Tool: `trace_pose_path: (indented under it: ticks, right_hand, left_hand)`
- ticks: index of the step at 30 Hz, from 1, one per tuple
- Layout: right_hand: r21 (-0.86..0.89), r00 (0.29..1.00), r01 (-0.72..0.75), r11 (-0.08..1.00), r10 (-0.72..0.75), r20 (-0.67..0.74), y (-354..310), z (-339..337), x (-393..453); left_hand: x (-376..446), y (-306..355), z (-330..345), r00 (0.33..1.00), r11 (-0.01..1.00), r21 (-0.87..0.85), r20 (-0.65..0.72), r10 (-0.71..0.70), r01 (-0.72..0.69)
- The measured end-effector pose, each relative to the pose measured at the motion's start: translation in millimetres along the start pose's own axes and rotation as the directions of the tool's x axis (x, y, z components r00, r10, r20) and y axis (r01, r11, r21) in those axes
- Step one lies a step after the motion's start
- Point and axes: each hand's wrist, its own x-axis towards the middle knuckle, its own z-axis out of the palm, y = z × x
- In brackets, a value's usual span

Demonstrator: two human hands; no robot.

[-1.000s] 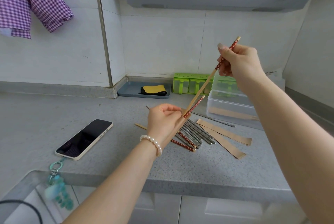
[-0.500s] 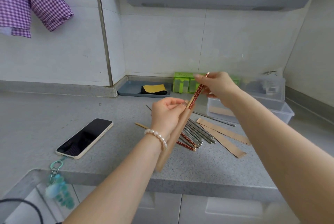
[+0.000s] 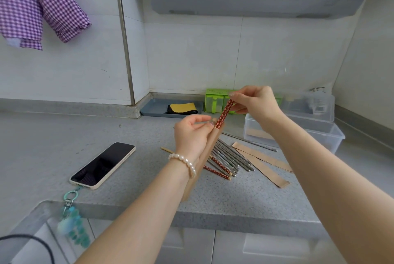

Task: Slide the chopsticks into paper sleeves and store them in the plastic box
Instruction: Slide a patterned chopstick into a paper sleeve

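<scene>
While both hands are up over the counter:
Left hand (image 3: 193, 133): holds the top of the brown paper sleeve (image 3: 202, 157).
Right hand (image 3: 254, 102): pinches the red chopsticks (image 3: 223, 113), their low ends inside the sleeve.
Plastic box (image 3: 326, 135): on the counter, far right.

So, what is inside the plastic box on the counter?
The plastic box holds at least one brown paper sleeve. The right arm covers part of it, so any more is hidden.

Bright, even daylight with soft, faint shadows; wide-angle bending at the edges; lower corners slightly blurred.
</scene>
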Motion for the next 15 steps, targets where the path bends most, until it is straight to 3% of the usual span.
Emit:
trace_pose_path:
  ticks: [9, 15]
  right_hand:
    - [-0.12, 0.984, -0.014, 0.993, 0.035, 0.174, -1, -13, -7]
    - [0.141, 0.967, -0.17, 0.975, 0.138, 0.215, 2, -18, -12]
  left_hand:
    - [-6, -3, 4, 0.999, 0.998, 0.029, 0.008, 0.053, -0.053]
    - [-8, -4, 4, 0.999, 0.999, 0.02, 0.021, 0.034, -0.034]
